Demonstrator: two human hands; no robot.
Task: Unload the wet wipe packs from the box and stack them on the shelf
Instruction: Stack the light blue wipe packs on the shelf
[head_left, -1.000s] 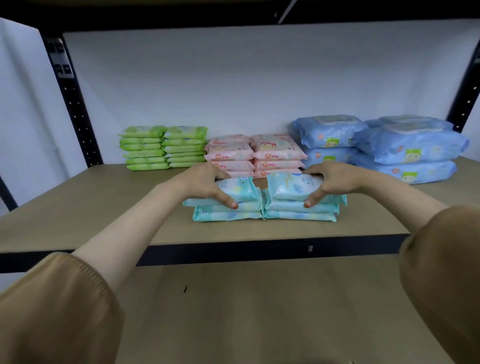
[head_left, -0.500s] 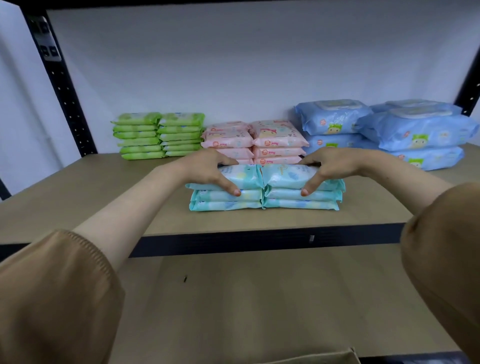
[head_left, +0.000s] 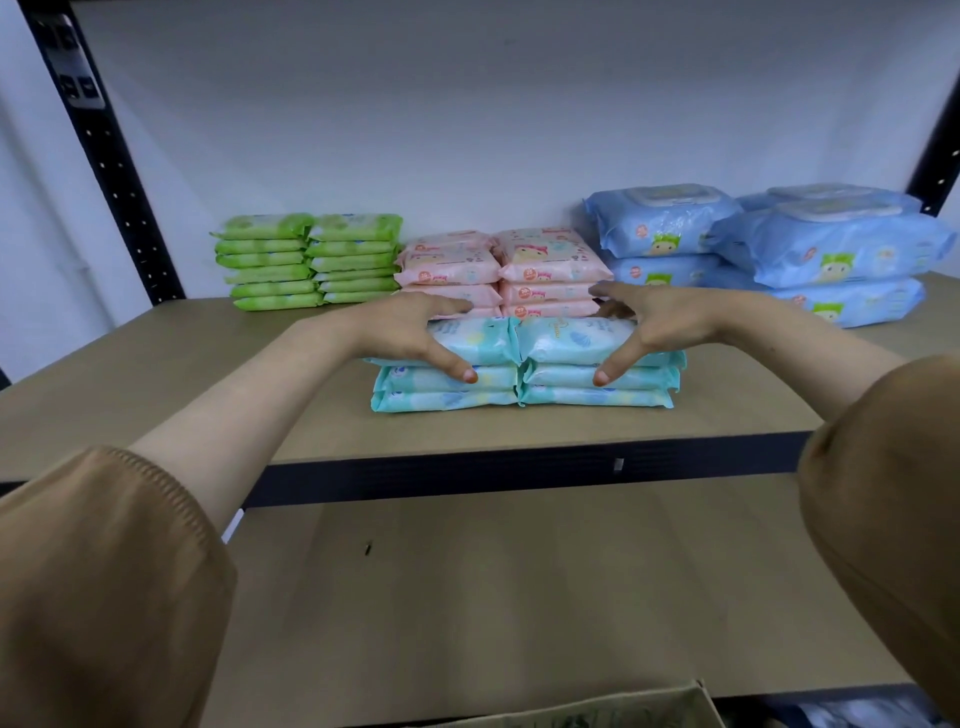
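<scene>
From where I watched, the shelf (head_left: 156, 374) already carried most of what I could see of the job. Green packs (head_left: 306, 260) stood at the back left, pink packs (head_left: 498, 270) in the middle and big blue packs (head_left: 779, 249) at the right, all in neat piles. In front of the pink ones, near the shelf's front edge, sat the teal packs (head_left: 519, 379): two piles touching side by side, each three high.

The left hand (head_left: 405, 332) lay over the top pack of the left pile and the right hand (head_left: 665, 322) over the top pack of the right pile. Each thumb ran down the front face. The fingers (head_left: 447, 307) reached out fairly straight across the back edge. They were spread and resting on the packs, not clenched round them. I took this for the end of a placement, with the top two packs squared up and about to be let go.

How much was left, I could not tell. Only the rim of the box (head_left: 597, 709) showed at the bottom edge, below the lower shelf (head_left: 519, 571), and its inside was hidden.
</scene>
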